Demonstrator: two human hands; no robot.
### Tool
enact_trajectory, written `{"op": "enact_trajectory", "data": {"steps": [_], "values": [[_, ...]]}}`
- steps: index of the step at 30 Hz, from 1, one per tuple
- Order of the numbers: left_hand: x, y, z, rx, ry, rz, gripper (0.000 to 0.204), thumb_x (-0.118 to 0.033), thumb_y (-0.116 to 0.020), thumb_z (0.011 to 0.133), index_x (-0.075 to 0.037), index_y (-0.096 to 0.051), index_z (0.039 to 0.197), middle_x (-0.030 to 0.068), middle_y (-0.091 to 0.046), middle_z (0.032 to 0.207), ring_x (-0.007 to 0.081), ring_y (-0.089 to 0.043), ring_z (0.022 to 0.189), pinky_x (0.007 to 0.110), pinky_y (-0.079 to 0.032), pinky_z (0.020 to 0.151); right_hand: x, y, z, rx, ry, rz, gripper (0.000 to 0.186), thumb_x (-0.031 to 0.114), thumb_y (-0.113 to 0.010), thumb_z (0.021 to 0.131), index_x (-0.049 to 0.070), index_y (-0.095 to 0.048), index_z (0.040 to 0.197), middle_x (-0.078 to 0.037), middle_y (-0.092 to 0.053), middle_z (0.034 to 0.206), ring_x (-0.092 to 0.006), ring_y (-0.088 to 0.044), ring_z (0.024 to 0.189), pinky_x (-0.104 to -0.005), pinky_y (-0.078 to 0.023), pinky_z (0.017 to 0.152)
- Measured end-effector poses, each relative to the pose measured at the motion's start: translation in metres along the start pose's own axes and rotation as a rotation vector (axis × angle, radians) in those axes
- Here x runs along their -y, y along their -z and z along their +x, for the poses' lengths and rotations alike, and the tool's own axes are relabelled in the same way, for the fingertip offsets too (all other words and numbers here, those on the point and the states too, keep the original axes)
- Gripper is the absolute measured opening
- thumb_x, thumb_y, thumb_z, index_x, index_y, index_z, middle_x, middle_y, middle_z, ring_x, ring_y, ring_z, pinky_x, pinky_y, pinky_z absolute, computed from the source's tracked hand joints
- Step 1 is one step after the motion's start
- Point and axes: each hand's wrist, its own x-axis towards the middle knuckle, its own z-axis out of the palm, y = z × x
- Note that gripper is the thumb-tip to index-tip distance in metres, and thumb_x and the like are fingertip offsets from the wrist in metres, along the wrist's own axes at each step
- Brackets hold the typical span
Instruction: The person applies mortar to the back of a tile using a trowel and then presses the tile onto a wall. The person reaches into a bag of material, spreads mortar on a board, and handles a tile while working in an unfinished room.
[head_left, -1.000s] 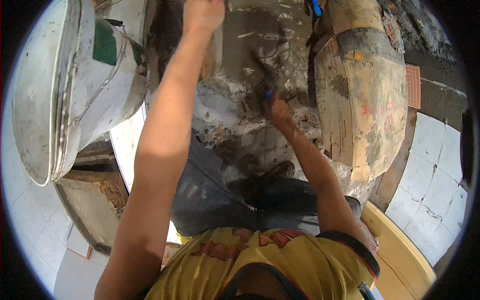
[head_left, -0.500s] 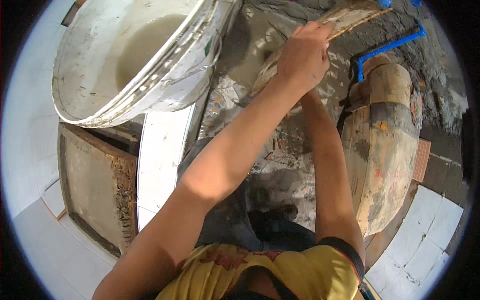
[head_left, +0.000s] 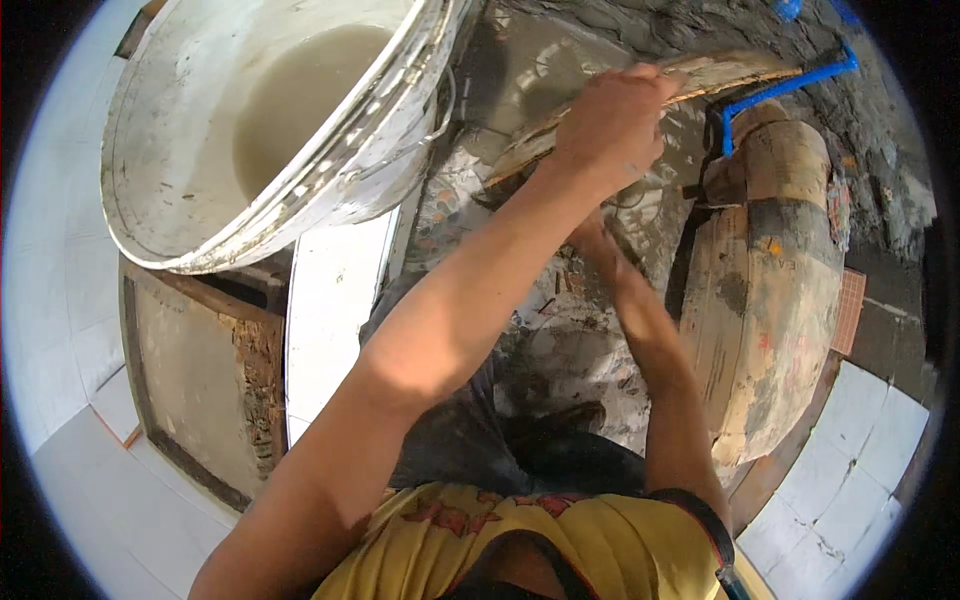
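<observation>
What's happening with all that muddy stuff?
A person holds a dirty board in their left hand, above a wet, messy floor. Their right hand is down below, partly hidden by the left arm, so I can't tell what it holds. To the left is a big white bucket with cloudy water in it. A blue pipe is on the right, near the grey mud.

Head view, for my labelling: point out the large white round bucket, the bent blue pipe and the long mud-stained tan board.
Large white round bucket [head_left: 165, 150], head view: inner wall.
Bent blue pipe [head_left: 787, 86], head view: long stretch.
Long mud-stained tan board [head_left: 727, 72], head view: right-hand part.
</observation>
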Motion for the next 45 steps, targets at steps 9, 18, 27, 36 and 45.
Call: {"op": "enact_trajectory", "data": {"steps": [9,18,27,36,45], "values": [[-0.011,-0.006,-0.008,0.106,-0.043,-0.053,0.045,-0.004,-0.057,0.085,-0.010,-0.054,0.129,0.0154,-0.059,0.108,0.0378,-0.058,0.101,0.046,-0.049,0.087,0.027,-0.071,-0.088,0.034,-0.416,0.306,0.071,0.047,-0.061,0.091,-0.005,-0.039,0.135,-0.013,-0.062,0.101,-0.0242,-0.060,0.081,-0.0391,-0.050,0.078],[-0.022,-0.018,-0.016,0.066,-0.160,-0.118,0.042,-0.006,-0.057,0.085,-0.007,-0.055,0.127,0.0174,-0.059,0.106,0.0384,-0.059,0.100,0.048,-0.048,0.086,0.024,-0.167,-0.022,0.033,-0.663,0.620,0.034,0.038,-0.070,0.088,0.013,-0.057,0.108,-0.002,-0.060,0.082,-0.0098,-0.055,0.072,-0.0286,-0.047,0.065],[-0.024,-0.016,-0.005,0.136,-0.110,-0.033,0.033,-0.017,-0.062,0.087,-0.008,-0.062,0.119,0.0175,-0.064,0.097,0.0369,-0.063,0.092,0.046,-0.050,0.079,0.029,-0.151,-0.025,-0.111,-0.053,0.489,0.043,0.040,-0.066,0.089,0.010,-0.055,0.118,-0.007,-0.065,0.095,-0.0199,-0.060,0.082,-0.0352,-0.049,0.074],[0.016,-0.020,0.004,0.273,0.189,0.029,0.024,-0.013,-0.055,0.094,0.001,-0.061,0.113,0.0147,-0.064,0.086,0.0288,-0.059,0.076,0.039,-0.046,0.074,0.030,-0.109,-0.137,-0.612,-0.708,0.261,0.053,0.046,-0.053,0.093,-0.006,-0.061,0.099,-0.026,-0.065,0.086,-0.0429,-0.063,0.089,-0.0505,-0.048,0.076],[0.029,-0.025,-0.001,0.176,0.102,-0.090,0.036,-0.028,-0.064,0.092,-0.010,-0.063,0.123,0.0095,-0.070,0.098,0.0214,-0.065,0.091,0.038,-0.050,0.084,0.014,-0.124,-0.182,-0.208,-0.610,-0.246,0.052,0.047,-0.049,0.095,0.000,-0.058,0.115,-0.026,-0.065,0.089,-0.0437,-0.063,0.085,-0.0492,-0.048,0.076]]}}
